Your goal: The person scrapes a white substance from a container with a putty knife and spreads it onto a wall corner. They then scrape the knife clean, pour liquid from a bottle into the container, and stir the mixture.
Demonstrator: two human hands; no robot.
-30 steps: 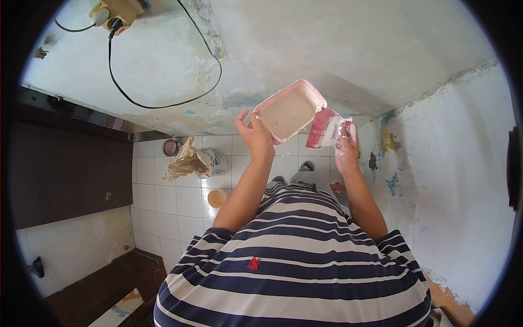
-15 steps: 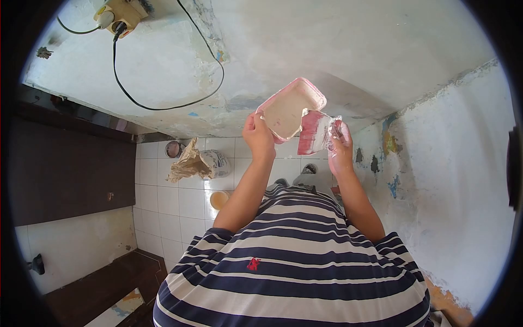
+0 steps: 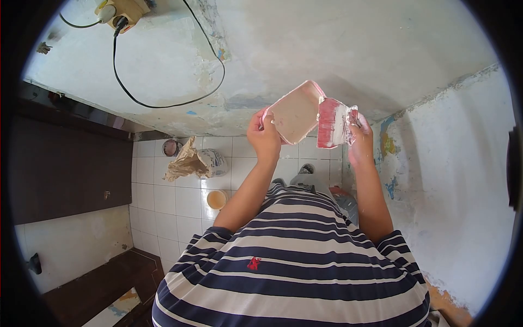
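Observation:
A pink rectangular tub (image 3: 297,111) with a pale paste inside is held up in front of the wall, tilted. My left hand (image 3: 265,135) is closed round its left edge, thumb over the rim. In my right hand (image 3: 360,139) is a wide red putty scraper (image 3: 328,125), gripped by its paste-smeared end. White putty coats part of the scraper's face and clings along its edges. The scraper's left edge overlaps the tub's right rim in this view. White smears also show on the right fingers.
On the tiled floor (image 3: 188,201) stand an open paper bag (image 3: 185,163), a white printed bucket (image 3: 215,162), a cup of yellowish liquid (image 3: 216,200) and a small round tin (image 3: 171,147). A black cable (image 3: 158,106) hangs from a socket (image 3: 121,15) on the patched wall.
Both hands have shifted to the right, carrying the tub and scraper. The scraper has moved to the tub's right side and slightly upward, so more of the paste shows.

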